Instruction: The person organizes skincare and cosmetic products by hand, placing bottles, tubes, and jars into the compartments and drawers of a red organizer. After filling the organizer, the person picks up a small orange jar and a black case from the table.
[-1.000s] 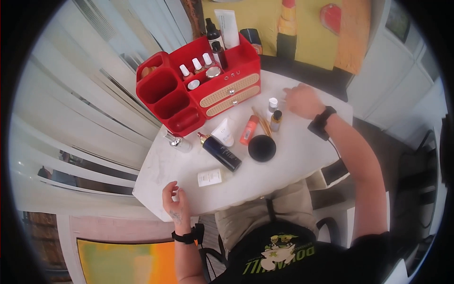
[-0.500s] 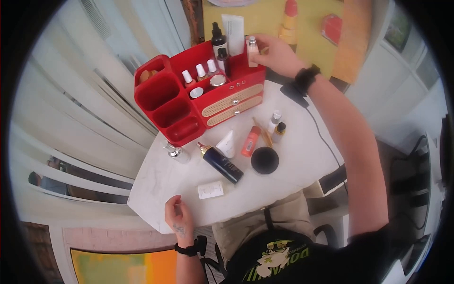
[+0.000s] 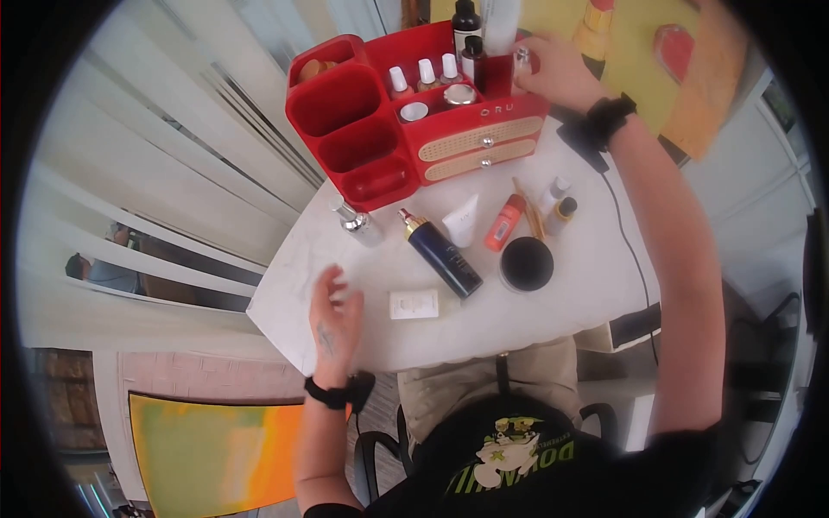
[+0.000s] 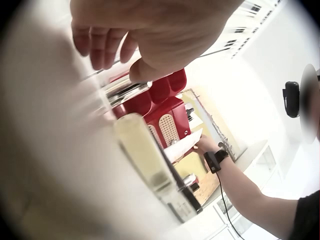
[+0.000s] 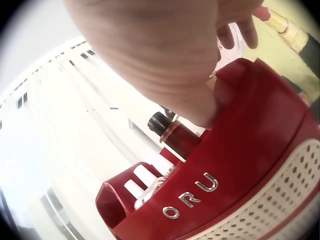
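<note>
My right hand [image 3: 561,76] is at the right end of the red organizer [image 3: 528,114], pinching a small silver-capped bottle [image 3: 522,62] down at the end compartment. In the right wrist view the palm hides this bottle. A dark dropper-size bottle [image 5: 181,140] and white-capped nail polishes [image 3: 427,72] stand in neighbouring compartments. Over the table's left part hovers my left hand [image 3: 335,324], fingers loosely bent and holding nothing. Nearest to it lies a pale bottle with a white label [image 3: 414,304]. A clear silver-topped bottle [image 3: 356,223] stands farther back.
On the white table [image 3: 604,268] lie a dark blue pump bottle [image 3: 442,257], a white tube [image 3: 461,220], a coral tube [image 3: 505,223], thin wooden sticks [image 3: 534,211] and a black-lidded jar [image 3: 527,263]. Two small bottles sit at the right. A cable [image 3: 633,233] trails from the right wrist.
My right hand has gone from the table's right side to the organizer with the small bottle, and lowered it at the end compartment. The left hand has lifted slightly, its fingers spreading.
</note>
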Available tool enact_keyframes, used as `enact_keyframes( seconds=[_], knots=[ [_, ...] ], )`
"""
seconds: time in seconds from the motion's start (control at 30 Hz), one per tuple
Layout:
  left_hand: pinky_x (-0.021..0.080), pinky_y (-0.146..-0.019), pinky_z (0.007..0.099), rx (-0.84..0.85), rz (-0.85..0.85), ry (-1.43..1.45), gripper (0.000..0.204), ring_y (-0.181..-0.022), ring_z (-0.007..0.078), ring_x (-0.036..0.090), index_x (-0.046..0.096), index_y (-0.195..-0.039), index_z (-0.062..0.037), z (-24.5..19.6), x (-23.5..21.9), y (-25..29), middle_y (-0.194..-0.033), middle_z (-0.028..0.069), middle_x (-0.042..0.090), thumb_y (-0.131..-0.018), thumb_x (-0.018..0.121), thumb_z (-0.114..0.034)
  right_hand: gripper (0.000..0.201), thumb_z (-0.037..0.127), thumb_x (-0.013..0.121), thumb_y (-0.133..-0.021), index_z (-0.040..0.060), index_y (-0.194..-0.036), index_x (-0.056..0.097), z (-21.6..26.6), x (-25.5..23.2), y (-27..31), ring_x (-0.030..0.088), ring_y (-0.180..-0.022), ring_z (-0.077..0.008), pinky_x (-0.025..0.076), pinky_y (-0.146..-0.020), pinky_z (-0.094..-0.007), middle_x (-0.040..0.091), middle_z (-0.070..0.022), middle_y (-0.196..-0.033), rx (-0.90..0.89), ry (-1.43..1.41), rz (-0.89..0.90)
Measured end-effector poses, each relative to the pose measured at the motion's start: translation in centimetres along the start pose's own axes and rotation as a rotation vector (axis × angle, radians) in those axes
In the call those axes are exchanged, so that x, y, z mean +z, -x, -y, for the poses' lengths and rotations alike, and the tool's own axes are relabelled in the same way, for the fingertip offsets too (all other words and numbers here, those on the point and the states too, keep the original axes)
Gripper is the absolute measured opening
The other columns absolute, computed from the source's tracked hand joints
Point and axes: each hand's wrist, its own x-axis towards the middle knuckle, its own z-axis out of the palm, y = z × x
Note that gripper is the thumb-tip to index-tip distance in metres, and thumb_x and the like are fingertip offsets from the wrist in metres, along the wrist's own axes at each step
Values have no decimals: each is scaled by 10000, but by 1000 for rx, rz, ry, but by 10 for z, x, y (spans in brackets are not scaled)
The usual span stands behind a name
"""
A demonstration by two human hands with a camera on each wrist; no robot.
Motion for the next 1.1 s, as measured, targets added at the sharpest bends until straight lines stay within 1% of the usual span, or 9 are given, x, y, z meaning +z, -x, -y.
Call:
enact_keyframes(
  seconds=[0.1,0.23,0.27,0.57,0.7,0.73,0.77,0.83,1.1],
  knots=[
    [517,-815,346,49,7,-62,584,-1058,256,658,512,-1358,-13,-20,9,-46,-1282,141,628,-827,737,-106,516,241,718,-816,22,-1270,612,-4,-5,3,626,-1106,-321,493,-985,-387,629,-192,-1205,147,-261,117],
    [512,-853,353,79,62,-26,487,-1031,254,669,583,-1239,5,-34,24,-85,-1142,140,686,-809,766,-132,527,263,704,-854,31,-1313,589,19,-47,23,613,-1171,-285,481,-993,-361,633,-182,-1275,325,-467,164],
    [510,-865,351,65,145,-34,442,-1018,252,672,606,-1191,9,-36,26,-90,-1090,139,703,-807,768,-138,506,263,690,-884,40,-1326,585,7,-38,35,612,-1187,-271,488,-983,-355,650,-181,-1244,149,-324,-60],
    [548,-791,296,48,87,-66,360,-949,156,672,596,-1184,17,-59,18,-100,-1009,87,709,-849,715,-38,284,75,657,-897,22,-1176,658,-1,-37,189,679,-997,-153,531,-885,-298,715,-70,-1067,561,-667,-139],
    [511,-802,287,368,-18,323,386,-912,124,645,569,-1234,-6,-113,-8,-135,-1019,64,694,-880,723,-20,278,46,638,-889,20,-1164,659,18,-24,255,672,-971,-150,525,-883,-300,708,-65,-1054,770,-789,38],
    [514,-875,275,414,-37,112,393,-983,140,644,554,-1253,40,-139,-15,-146,-1113,109,687,-893,706,-1,293,41,638,-882,22,-1174,655,24,-24,262,666,-994,-154,522,-889,-304,705,-64,-1068,808,-841,74],
    [495,-863,258,317,-46,-35,368,-955,130,634,581,-1252,35,-185,-15,-146,-1107,102,690,-914,696,-55,293,41,638,-882,22,-1174,655,29,-23,268,666,-994,-154,522,-889,-304,705,-64,-1068,821,-844,72],
    [494,-793,251,494,-94,-66,326,-867,121,620,620,-1174,17,-213,-1,-183,-1033,55,687,-913,711,-156,338,39,654,-861,35,-1199,645,34,-21,271,648,-1040,-165,516,-903,-312,700,-59,-1095,791,-828,45],
    [500,-709,328,350,65,-115,425,-785,184,644,662,-1059,54,-236,79,-308,-905,126,705,-767,780,-232,402,63,710,-804,83,-1202,654,46,-16,277,630,-1074,-244,511,-923,-356,688,-89,-1102,642,-717,8]
  ],
)
